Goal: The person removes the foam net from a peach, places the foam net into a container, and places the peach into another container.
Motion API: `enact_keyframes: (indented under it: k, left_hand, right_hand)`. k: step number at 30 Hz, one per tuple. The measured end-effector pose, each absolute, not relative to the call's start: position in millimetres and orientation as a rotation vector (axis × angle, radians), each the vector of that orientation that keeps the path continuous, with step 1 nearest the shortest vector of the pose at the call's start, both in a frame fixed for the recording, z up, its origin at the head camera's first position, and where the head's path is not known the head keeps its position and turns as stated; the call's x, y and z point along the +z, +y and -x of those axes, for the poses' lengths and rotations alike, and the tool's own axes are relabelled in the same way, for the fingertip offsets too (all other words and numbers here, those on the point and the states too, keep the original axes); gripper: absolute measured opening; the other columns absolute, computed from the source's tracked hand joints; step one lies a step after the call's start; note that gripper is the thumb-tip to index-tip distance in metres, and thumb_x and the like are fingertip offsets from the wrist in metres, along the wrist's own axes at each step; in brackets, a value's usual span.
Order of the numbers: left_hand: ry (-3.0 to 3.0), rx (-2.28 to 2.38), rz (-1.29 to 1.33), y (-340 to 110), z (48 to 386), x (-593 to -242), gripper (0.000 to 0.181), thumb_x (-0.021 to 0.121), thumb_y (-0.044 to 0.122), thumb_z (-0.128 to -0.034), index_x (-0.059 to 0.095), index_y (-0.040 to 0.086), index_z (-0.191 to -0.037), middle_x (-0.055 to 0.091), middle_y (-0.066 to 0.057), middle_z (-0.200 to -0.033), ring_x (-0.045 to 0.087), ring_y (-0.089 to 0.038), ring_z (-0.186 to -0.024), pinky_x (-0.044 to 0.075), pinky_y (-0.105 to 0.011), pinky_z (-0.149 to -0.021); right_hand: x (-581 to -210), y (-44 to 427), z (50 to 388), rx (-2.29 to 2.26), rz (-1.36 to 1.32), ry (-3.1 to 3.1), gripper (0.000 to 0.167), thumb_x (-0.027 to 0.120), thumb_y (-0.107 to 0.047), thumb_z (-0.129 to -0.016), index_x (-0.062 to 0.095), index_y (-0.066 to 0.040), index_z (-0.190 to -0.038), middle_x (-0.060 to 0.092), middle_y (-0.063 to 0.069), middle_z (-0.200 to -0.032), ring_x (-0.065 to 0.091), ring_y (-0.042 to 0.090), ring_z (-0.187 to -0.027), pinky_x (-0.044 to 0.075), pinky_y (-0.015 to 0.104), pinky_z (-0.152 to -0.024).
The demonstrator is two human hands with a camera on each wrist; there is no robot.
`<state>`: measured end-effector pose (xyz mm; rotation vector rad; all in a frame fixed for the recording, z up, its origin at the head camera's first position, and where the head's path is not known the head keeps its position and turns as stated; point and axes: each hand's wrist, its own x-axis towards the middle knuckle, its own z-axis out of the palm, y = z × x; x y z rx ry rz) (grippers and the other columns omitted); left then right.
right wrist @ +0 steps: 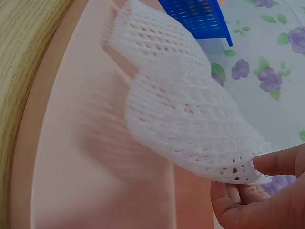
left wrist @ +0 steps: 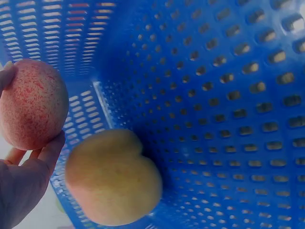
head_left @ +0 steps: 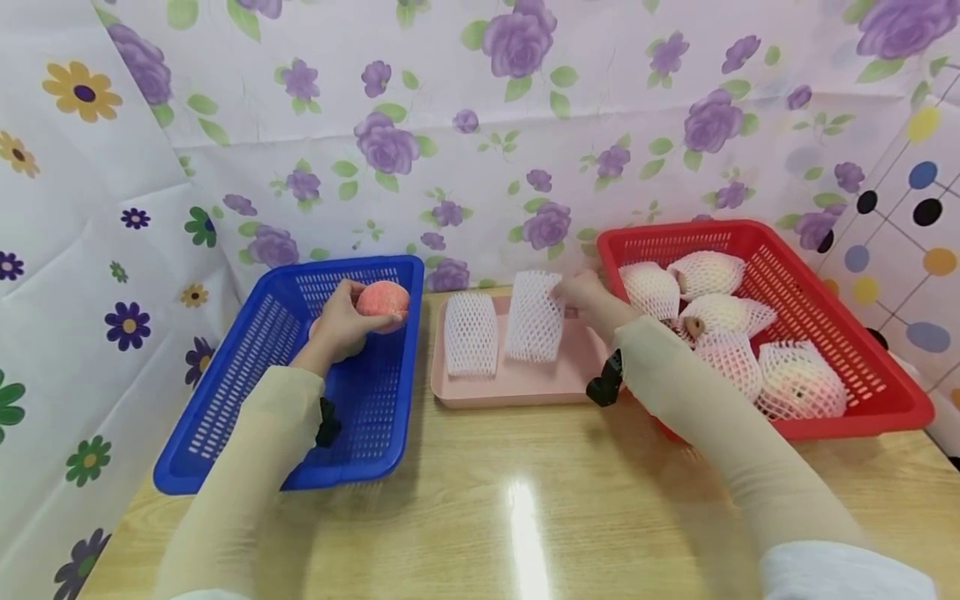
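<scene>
My left hand (head_left: 341, 323) grips a red peach (head_left: 383, 305) above the blue basket (head_left: 367, 467); in the left wrist view the fingers curl round the peach (left wrist: 35, 105). Below it, a yellowish peach (left wrist: 114, 179) lies in the basket. My right hand (head_left: 588, 298) pinches the end of a white foam net sleeve (head_left: 535, 317) over the pink tray (head_left: 517, 389). The right wrist view has thumb and fingers on the edge of that net (right wrist: 186, 114). A second foam net (head_left: 471, 335) lies on the tray's left side.
At the right stands a red basket (head_left: 892, 417) holding several net-wrapped fruits (head_left: 801, 382), partly behind my right forearm. A flowered cloth (head_left: 465, 167) hangs behind the wooden table (head_left: 465, 492). The tray sits between the two baskets.
</scene>
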<state>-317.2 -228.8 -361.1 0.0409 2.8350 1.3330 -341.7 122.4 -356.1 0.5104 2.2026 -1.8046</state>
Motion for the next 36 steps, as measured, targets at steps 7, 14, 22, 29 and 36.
enact_keyframes:
  k: [7, 14, 22, 29, 36]
  left_hand:
    - [2.815, 1.356, -0.027, -233, 324, -373, 0.076, 0.078, 0.027, -0.0787, 0.035, -0.006, -0.132, 0.045, -0.026, -0.13, 0.049, -0.036, -0.118, 0.044, -0.047, -0.102]
    - [2.833, 1.391, 0.024, -232, 323, -377, 0.076, 0.077, 0.026, -0.0796, 0.034, -0.006, -0.134, 0.043, -0.026, -0.132, 0.047, -0.037, -0.121, 0.043, -0.048, -0.103]
    - [2.936, 1.374, -0.015, -225, 322, -387, 0.075, 0.08, 0.02, -0.0747, 0.036, -0.009, -0.128, 0.047, -0.027, -0.128, 0.049, -0.037, -0.117, 0.043, -0.047, -0.102]
    - [2.961, 1.289, 0.019, -223, 322, -387, 0.074, 0.08, 0.02, -0.0735, 0.036, -0.009, -0.127, 0.049, -0.029, -0.125, 0.05, -0.039, -0.114, 0.044, -0.049, -0.099]
    - [2.897, 1.244, 0.087, -225, 320, -393, 0.075, 0.077, 0.021, -0.0767, 0.033, -0.008, -0.129, 0.046, -0.029, -0.128, 0.049, -0.04, -0.116, 0.043, -0.05, -0.101]
  right_hand:
    - [-361, 112, 351, -1.789, -0.561, 2.224, 0.058, 0.052, 0.009, -0.086, 0.028, 0.002, -0.139, 0.049, 0.008, -0.1, 0.055, 0.018, -0.079, 0.052, 0.038, -0.092]
    - [-380, 112, 367, -1.742, -0.538, 2.272, 0.056, 0.056, 0.008, -0.083, 0.033, 0.005, -0.133, 0.051, 0.011, -0.109, 0.057, 0.022, -0.088, 0.054, 0.034, -0.088]
    - [-506, 140, 465, -1.708, -0.346, 2.282, 0.055, 0.074, 0.001, -0.074, 0.055, 0.002, -0.126, 0.059, 0.014, -0.111, 0.057, 0.024, -0.079, 0.055, 0.036, -0.064]
    - [-463, 123, 421, -1.707, -0.349, 2.283, 0.051, 0.074, -0.001, -0.077, 0.055, -0.001, -0.125, 0.056, 0.016, -0.117, 0.056, 0.024, -0.08, 0.052, 0.036, -0.068]
    - [-397, 105, 364, -1.516, -0.387, 2.316, 0.043, 0.064, -0.003, -0.087, 0.052, 0.003, -0.129, 0.054, 0.019, -0.129, 0.059, 0.029, -0.111, 0.049, 0.039, -0.096]
